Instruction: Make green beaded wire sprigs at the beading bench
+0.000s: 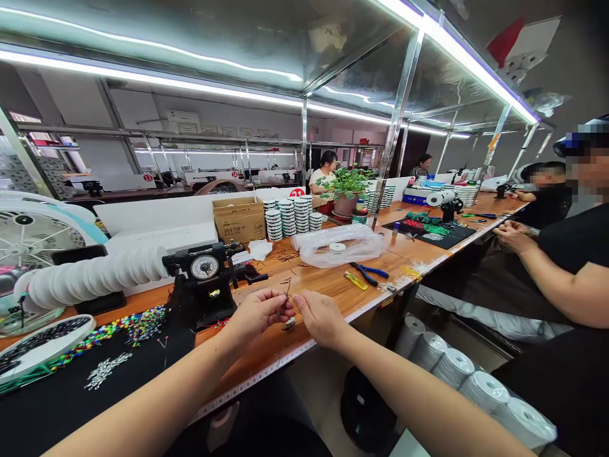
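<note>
In front of me, over the table's front edge, both hands meet with fingers pinched. My left hand [261, 315] holds the base of a thin dark strand [287, 285], whose forked tips stick up between the hands. My right hand [323, 318] pinches at the same spot, thumb against the curled fingers. The strand's lower part is hidden by the fingertips. Just under the hands lies a small whitish piece [289, 324], too small to name. To the left of my hands stands a black hand-cranked winder [204, 268] with a round dial and a row of white spools [95, 274].
Blue-handled pliers [370, 273] and a yellow tool [356, 280] lie right of my hands. Behind are a plastic bag [314, 251], stacked spools [286, 219] and a cardboard box [239, 221]. Coloured beads [147, 324] cover a black mat at left. A co-worker [566, 254] sits right.
</note>
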Demonstrator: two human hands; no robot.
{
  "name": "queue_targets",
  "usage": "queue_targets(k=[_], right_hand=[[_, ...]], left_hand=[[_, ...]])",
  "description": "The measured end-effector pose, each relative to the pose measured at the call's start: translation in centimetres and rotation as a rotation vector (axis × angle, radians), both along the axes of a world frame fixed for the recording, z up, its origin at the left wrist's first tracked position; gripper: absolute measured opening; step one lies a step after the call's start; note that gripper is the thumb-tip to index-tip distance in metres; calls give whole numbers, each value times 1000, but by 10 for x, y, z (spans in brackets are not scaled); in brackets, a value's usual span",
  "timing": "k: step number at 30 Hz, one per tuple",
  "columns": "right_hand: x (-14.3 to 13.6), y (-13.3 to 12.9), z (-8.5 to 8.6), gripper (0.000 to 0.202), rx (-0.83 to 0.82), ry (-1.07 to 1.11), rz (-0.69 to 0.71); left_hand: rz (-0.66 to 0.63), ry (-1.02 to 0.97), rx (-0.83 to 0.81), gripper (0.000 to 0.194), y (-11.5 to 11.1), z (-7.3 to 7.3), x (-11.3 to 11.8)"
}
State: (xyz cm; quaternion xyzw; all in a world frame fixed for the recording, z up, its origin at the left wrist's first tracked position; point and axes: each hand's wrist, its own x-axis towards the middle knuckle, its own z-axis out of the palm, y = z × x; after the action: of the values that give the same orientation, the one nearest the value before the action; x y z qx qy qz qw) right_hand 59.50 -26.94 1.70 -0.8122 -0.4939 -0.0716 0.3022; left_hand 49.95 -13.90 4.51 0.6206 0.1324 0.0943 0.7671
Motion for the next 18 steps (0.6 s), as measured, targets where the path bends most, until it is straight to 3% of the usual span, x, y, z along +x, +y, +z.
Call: queue_targets(k=[7,12,18], right_hand=[[47,5,-7,45,-163,-17,-234],[70,13,-9,29,-274,-29,-347],[115,-17,4,30,-336,25,-478]], left_hand=[[110,87,75,13,0,-2,9],[134,136,168,26,-4,2,-2],[130,146,222,31,3,5,-13]])
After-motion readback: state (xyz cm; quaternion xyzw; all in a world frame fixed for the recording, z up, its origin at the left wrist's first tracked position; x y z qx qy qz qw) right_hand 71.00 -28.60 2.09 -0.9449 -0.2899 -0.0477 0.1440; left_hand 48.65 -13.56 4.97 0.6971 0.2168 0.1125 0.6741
